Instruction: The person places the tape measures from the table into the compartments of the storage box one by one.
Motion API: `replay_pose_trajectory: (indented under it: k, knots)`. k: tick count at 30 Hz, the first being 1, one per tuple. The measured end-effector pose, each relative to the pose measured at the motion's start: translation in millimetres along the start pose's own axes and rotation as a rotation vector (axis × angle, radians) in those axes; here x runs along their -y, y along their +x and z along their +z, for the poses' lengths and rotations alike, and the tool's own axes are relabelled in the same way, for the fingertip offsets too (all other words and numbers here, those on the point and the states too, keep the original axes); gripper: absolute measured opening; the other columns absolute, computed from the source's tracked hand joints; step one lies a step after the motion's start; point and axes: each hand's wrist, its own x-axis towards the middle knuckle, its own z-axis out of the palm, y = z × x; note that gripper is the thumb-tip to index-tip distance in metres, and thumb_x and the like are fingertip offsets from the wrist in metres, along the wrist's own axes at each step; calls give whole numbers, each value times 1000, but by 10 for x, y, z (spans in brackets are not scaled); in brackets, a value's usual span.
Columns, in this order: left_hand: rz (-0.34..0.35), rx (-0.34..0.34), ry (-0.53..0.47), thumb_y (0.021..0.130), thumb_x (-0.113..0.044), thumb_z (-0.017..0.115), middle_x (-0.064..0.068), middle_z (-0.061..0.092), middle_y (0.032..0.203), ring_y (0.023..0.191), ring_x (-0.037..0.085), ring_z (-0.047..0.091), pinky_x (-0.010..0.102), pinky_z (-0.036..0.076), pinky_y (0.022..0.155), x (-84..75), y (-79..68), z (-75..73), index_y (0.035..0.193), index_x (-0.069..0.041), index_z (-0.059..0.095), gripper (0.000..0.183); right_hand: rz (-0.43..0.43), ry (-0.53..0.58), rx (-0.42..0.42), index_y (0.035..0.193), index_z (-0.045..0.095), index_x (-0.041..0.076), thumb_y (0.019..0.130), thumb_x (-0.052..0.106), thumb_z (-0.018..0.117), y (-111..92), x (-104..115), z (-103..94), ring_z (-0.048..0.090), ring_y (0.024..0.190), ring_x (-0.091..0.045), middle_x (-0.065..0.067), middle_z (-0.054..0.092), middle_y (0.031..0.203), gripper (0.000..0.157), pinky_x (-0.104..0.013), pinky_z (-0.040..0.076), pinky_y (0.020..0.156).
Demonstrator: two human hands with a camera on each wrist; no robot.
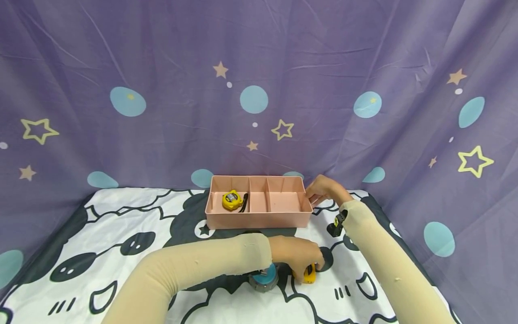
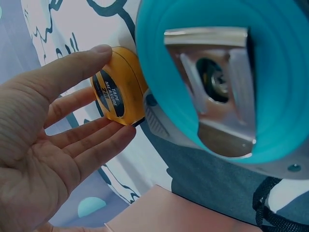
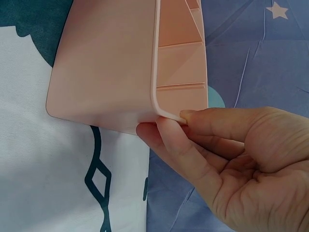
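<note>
My left hand (image 1: 297, 256) is at the front of the cloth, its thumb and fingertips on opposite sides of a small orange-yellow tape measure (image 2: 120, 87). Right beside that one lies a larger turquoise and grey tape measure (image 2: 152, 77) with a metal belt clip and a black wrist cord. My right hand (image 3: 217, 159) pinches the right end wall of a pink divided box (image 1: 259, 220), thumb over the rim and fingers outside. Inside the box's left compartment sits a yellow tape measure (image 1: 232, 200) with a black strap.
A black-and-white patterned cloth (image 1: 133, 270) covers the table. Behind it hangs a purple curtain (image 1: 182, 126) with stars and blue dots, close to the box's back wall. Thin dividers (image 1: 259, 194) split the box into compartments.
</note>
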Motion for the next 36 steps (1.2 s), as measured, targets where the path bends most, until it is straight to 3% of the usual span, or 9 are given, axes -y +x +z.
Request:
replay_pose_trajectory:
  k: [16, 23, 36]
  knots:
    - [-68, 35, -1, 71, -28, 95, -8, 67, 102, 87, 6, 55, 15, 47, 80, -18, 64, -13, 109, -22, 71, 46, -8, -13, 5, 115, 65, -18, 89, -4, 63, 7, -19, 15, 74, 78, -24, -30, 73, 103, 29, -38, 64, 74]
    - [-69, 43, 0, 71, -28, 95, -8, 67, 102, 88, 7, 55, 15, 47, 80, -11, 79, 5, 110, -22, 71, 46, -14, 4, 7, 122, 61, -20, 91, -4, 61, -6, -28, 22, 75, 79, -26, -32, 72, 108, 35, -37, 64, 74]
    - [-43, 60, -15, 73, -26, 94, -9, 66, 101, 90, 7, 55, 15, 47, 81, -3, 77, -63, 106, -22, 72, 39, -16, -18, 4, 116, 65, -19, 90, -3, 64, -5, -6, 6, 74, 79, -25, -25, 75, 97, 30, -38, 63, 75]
